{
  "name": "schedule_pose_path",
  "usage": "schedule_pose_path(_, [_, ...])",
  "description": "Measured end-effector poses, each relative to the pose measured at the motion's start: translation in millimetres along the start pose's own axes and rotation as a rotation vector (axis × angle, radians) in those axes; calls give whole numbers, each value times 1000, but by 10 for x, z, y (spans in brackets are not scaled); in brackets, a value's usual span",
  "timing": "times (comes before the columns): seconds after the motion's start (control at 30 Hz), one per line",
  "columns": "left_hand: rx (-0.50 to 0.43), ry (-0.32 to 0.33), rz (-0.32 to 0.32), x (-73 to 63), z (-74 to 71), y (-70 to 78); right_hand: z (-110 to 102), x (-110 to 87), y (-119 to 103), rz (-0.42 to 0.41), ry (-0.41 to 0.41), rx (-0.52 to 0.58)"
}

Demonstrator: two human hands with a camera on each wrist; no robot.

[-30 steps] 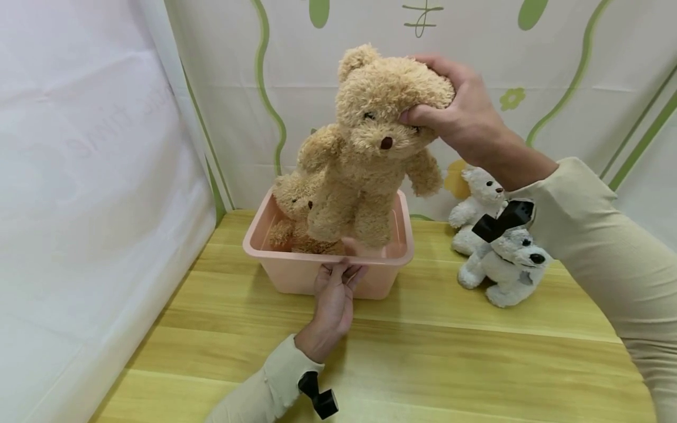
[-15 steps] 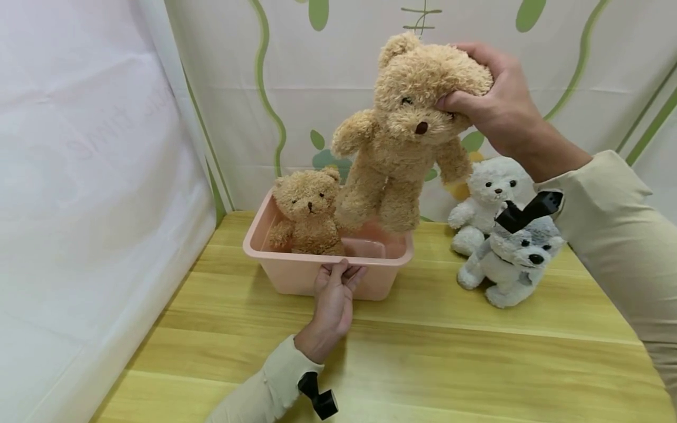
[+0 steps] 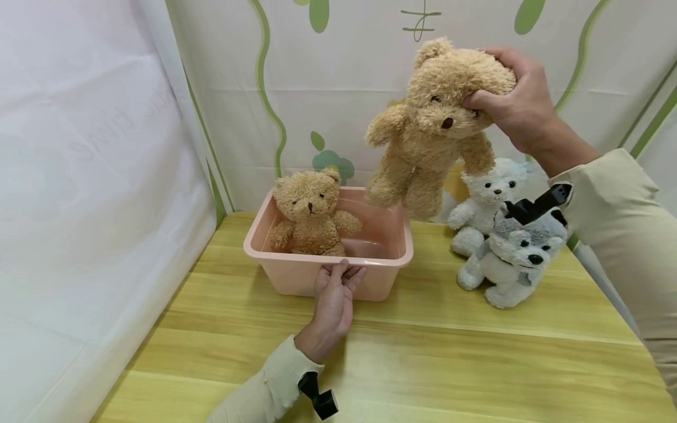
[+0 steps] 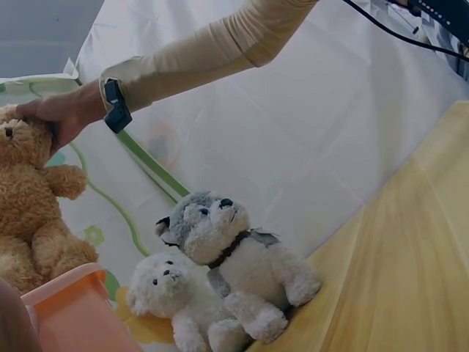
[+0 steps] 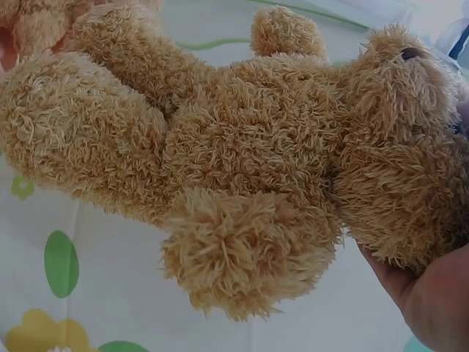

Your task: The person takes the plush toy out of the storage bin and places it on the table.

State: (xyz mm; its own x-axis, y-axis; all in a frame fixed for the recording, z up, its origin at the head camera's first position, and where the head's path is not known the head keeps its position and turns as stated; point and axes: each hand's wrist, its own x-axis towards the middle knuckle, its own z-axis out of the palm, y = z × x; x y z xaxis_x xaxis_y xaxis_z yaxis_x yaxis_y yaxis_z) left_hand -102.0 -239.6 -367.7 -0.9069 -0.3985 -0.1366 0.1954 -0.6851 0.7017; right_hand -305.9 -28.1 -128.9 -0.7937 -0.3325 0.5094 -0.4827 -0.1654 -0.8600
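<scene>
My right hand (image 3: pixel 523 100) grips a light brown teddy bear (image 3: pixel 431 135) by its head, the thumb across one eye. The bear hangs upright in the air, above and behind the right end of a pink plastic bin (image 3: pixel 275 273). In the right wrist view the fluffy bear (image 5: pixel 249 132) fills most of the picture. At the bin's front rim my left hand (image 3: pixel 333 299) holds the edge, thumb at the top and fingers below it. Inside the bin, on its left side, sits a second brown teddy bear (image 3: pixel 309 214), facing forward.
To the right of the bin, a white plush bear (image 3: pixel 468 217) sits behind a grey and white plush dog (image 3: pixel 520 258) on the wooden table (image 3: pixel 449 364). A white patterned cloth (image 3: pixel 227 129) hangs behind the table, and another white cloth (image 3: pixel 95 205) is at the left.
My right hand has carried the brown teddy bear rightward, out from over the bin's middle, uncovering the second bear. The left hand and the bin have stayed in place.
</scene>
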Motion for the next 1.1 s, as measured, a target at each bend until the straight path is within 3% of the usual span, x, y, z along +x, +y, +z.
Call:
schedule_pose_path(0.1, [-10,27,30,-140,-12,44,-5,6,-14,12,-14,-23])
schedule_pose_path(0.47, [-15,26,30,-139,-3,31,-212,48,250,54,19,-294])
schedule_pose_path(1.1, [-19,22,37,-147,26,13,-460,75,446,154,85,-351])
